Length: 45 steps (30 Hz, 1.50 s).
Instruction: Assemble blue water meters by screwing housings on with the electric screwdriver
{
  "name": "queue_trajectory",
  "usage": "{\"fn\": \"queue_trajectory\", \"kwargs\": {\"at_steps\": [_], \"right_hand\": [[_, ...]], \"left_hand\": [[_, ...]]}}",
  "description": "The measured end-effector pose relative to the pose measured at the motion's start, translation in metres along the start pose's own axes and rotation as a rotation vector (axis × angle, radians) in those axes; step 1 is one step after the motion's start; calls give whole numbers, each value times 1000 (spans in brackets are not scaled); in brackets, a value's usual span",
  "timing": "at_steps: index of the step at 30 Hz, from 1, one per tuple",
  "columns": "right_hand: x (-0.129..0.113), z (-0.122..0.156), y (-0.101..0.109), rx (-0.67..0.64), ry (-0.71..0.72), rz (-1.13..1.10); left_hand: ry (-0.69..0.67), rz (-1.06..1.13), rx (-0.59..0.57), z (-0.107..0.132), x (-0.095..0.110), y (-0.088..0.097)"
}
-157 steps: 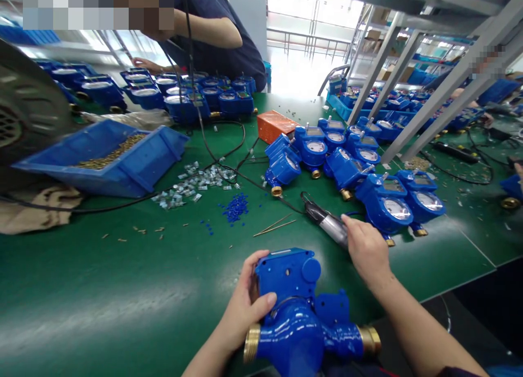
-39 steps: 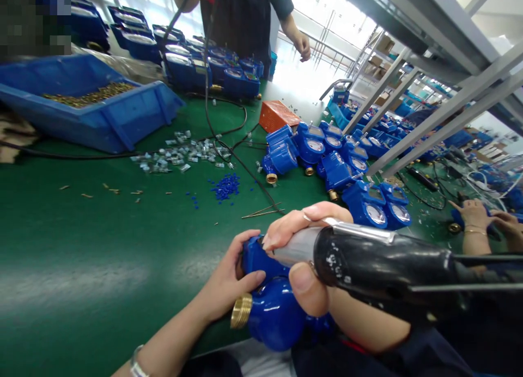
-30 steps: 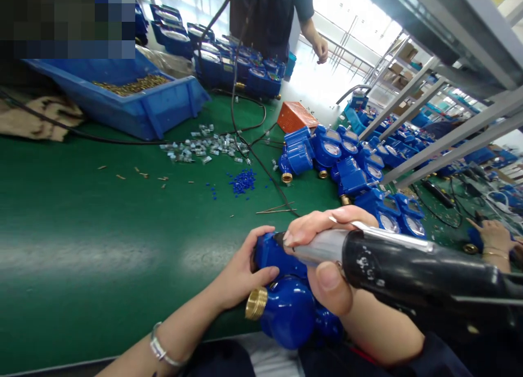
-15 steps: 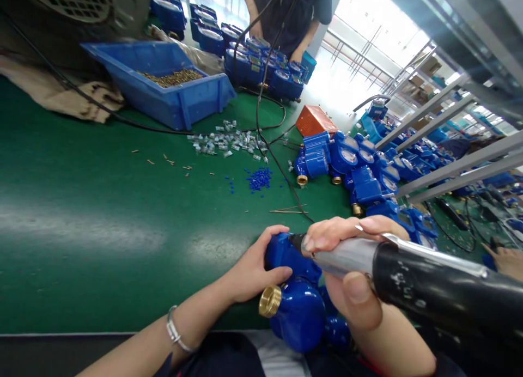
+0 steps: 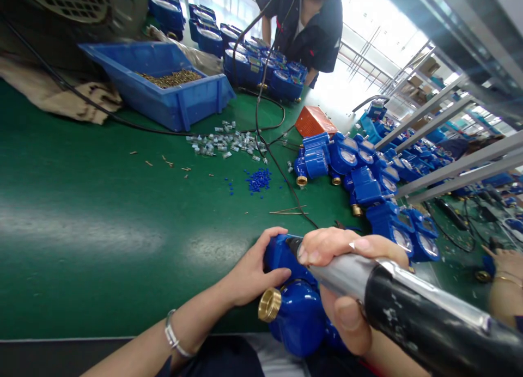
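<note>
At the table's near edge lies a blue water meter (image 5: 297,314) with a threaded brass end (image 5: 269,304) pointing left. My left hand (image 5: 261,273) grips its upper blue part, thumb on the near side and fingers over the far side. My right hand (image 5: 347,257) is wrapped round a power screwdriver (image 5: 408,301) with a silver front and a black body. The driver's dark tip meets the upper part of the meter close to my left fingers. Whatever lies under the tip is hidden.
A blue bin (image 5: 163,93) of brass screws stands at the back left. Small clear parts (image 5: 224,143) and blue bits (image 5: 259,180) lie scattered. Finished-looking blue meters (image 5: 363,181) line the right, beside an orange box (image 5: 314,122). A black cable (image 5: 281,175) crosses the table. Another person's hand (image 5: 506,262) is far right.
The driver's rear has swung slightly down toward me, its tip still at the meter. My left hand holds its place. The co-worker at the back has leaned in and shifted right.
</note>
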State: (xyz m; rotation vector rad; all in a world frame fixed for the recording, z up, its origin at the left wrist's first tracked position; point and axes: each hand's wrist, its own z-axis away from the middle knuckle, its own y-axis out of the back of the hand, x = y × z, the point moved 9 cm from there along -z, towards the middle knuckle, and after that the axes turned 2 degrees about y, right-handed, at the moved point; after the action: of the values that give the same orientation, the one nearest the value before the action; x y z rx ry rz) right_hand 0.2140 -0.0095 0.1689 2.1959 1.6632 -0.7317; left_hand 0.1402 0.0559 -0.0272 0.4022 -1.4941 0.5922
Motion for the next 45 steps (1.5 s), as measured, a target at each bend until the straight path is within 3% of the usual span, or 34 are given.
{"fn": "queue_trajectory", "kwargs": {"at_steps": [15, 28, 37, 45], "right_hand": [[13, -3, 3, 23, -76, -67], [8, 2, -1, -32, -111, -47], [2, 6, -1, 6, -176, 15], [2, 5, -3, -62, -152, -42]], "left_hand": [[-17, 29, 22, 3, 3, -1], [-38, -25, 61, 5, 5, -2], [-83, -73, 82, 7, 14, -1], [-90, -109, 82, 8, 17, 0]]}}
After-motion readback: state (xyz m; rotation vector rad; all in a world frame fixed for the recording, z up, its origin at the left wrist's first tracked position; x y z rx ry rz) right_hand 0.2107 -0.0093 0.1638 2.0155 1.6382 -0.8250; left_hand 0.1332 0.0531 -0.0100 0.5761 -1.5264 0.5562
